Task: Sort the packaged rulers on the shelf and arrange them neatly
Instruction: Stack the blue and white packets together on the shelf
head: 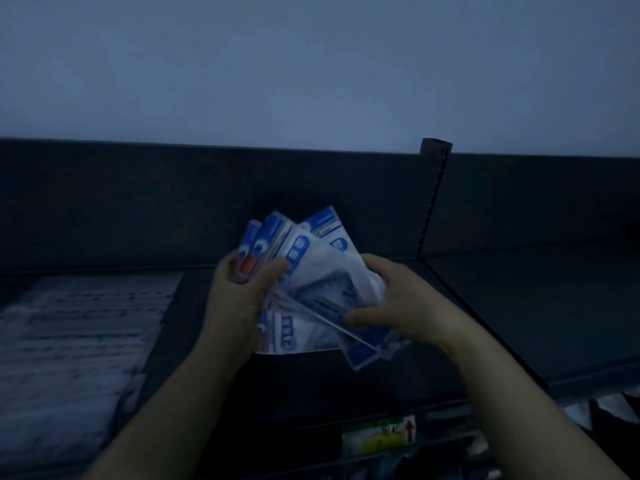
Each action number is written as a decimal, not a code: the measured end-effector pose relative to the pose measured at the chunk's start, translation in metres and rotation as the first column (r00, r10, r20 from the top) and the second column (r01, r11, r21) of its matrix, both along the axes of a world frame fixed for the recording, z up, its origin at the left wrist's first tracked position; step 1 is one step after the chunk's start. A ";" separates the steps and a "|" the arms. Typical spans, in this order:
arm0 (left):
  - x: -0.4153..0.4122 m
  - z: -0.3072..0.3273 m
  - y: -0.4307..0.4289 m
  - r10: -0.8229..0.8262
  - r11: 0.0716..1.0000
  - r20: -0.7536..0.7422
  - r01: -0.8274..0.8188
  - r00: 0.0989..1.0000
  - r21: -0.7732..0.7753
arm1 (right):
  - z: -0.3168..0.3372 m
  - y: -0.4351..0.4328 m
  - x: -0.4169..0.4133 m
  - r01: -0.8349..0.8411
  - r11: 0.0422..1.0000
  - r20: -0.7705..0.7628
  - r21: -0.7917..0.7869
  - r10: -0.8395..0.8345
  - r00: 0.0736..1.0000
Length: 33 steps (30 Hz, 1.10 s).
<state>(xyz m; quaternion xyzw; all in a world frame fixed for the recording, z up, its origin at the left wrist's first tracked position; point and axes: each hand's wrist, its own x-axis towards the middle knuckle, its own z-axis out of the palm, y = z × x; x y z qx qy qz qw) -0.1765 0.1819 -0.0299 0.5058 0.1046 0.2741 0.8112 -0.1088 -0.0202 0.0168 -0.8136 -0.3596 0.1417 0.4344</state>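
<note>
Both the left hand (239,299) and the right hand (401,303) are gripping a fanned, unsorted bundle of rulers (311,289) above the shelf (519,306); squaring and shelving are remaining.

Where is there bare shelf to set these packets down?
Free: the dark shelf board right of the slotted post, and a strip between the pale stack and the left hand. Crowded: under that stack, and mid-shelf, where it and the right hand grip the fanned packets.

Red arrow (409,432) on shelf tag (374,439) — print on packaged rulers (322,271) blurred
</note>
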 end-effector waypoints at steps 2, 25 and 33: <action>-0.021 0.000 0.026 0.191 0.940 -0.037 -0.171 0.981 0.295 | 0.003 0.008 -0.006 -0.014 0.982 0.236 -0.191 0.060 0.970; -0.060 -0.025 0.030 0.027 0.652 -0.374 0.267 0.927 0.710 | -0.070 0.017 -0.044 0.287 0.943 -0.203 0.169 -0.252 0.946; -0.011 -0.010 0.008 0.073 0.613 -0.407 0.281 0.911 0.738 | -0.047 -0.004 0.002 0.295 0.952 -0.243 0.080 -0.268 0.932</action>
